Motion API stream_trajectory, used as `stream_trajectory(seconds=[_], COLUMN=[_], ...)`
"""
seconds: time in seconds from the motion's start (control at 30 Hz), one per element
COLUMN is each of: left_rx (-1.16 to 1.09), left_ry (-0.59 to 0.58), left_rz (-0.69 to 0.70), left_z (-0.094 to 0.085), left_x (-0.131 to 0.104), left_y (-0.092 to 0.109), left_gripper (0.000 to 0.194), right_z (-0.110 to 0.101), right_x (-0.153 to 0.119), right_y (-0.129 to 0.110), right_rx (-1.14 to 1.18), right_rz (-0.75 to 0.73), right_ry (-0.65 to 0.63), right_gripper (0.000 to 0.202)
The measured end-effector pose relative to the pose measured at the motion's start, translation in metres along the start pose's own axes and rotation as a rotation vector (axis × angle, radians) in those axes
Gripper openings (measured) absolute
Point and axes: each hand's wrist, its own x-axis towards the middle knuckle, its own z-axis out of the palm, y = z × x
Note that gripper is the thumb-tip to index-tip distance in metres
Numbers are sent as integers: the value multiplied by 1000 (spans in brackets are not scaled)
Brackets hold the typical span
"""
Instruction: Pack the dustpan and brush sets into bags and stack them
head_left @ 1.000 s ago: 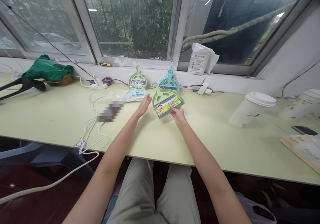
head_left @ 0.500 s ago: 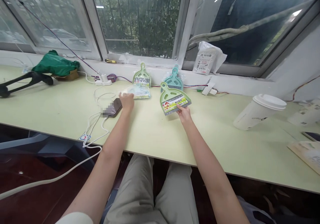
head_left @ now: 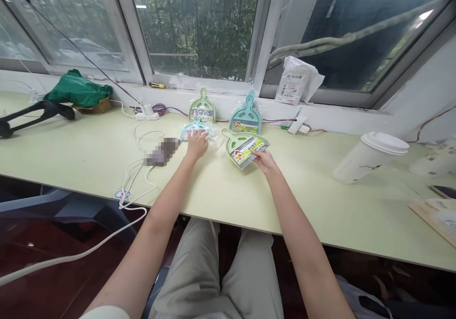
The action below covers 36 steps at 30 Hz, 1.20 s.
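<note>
Green dustpan set held near frame centre, lower right edge pinched by fingers of right hand; label printed with Chinese characters, wording too small to read surely. Blue dustpan set partly covered by left hand, fingers slightly spread; whether it is gripped cannot be told. Print on white package, upper right, illegible. Pale green counter backed by windows.
</note>
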Motion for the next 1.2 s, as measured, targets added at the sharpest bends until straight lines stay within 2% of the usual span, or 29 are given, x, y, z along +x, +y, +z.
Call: stream_trajectory(seconds=[0.1, 0.17, 0.23, 0.33, 0.5, 0.63, 0.77, 0.87, 0.93, 1.0, 1.07, 1.13, 1.2], left_rx=[21, 42, 60, 116, 141, 1, -311, -546, -623, -676, -764, -933, -1162], left_ry=[-112, -141, -144, -142, -83, -26, -30, -80, -89, -34, 73, 128, 21], left_rz=[-19, -15, -14, -42, -103, -66, 39, 84, 79, 1, -145, -316, -462], left_z=[18, 29, 34, 31, 21, 22, 23, 19, 14, 10, 10, 13, 18], left_x=[-5, -10, -13, -11, -5, -4, -7, -12, -17, -20, -18, -13, -7], left_y=[13, 17, 16, 13, 12, 18, 32, 52, 66, 78, 83, 80, 75], left_gripper=[43, 50, 43, 29, 32, 32, 28, 22, 27, 50, 71, 76, 67], right_z=[-2, -4, -5, -8, -7, 3, 14, 18, 19, 19, 20, 21, 24], right_x=[-1, -1, -1, 0, 1, -4, -9, -9, -7, -6, -6, -8, -11], right_y=[-2, -4, -5, -5, 0, 4, 6, 9, 10, 11, 12, 12, 12], right_rx=[-60, -75, -80, -88, -43, -16, -16, 20, 68, 117, 145, 160, 173], right_rz=[78, 99, 117, 145, 116, 88, 82, 55, 19, -17, -36, -55, -82], right_ry=[-30, -50, -53, -25, 30, -63, -99, -65, -25, 7, 28, 31, 7], right_gripper=[21, 21, 20, 20, 25, 28, 24, 23, 24, 26, 25, 23, 22])
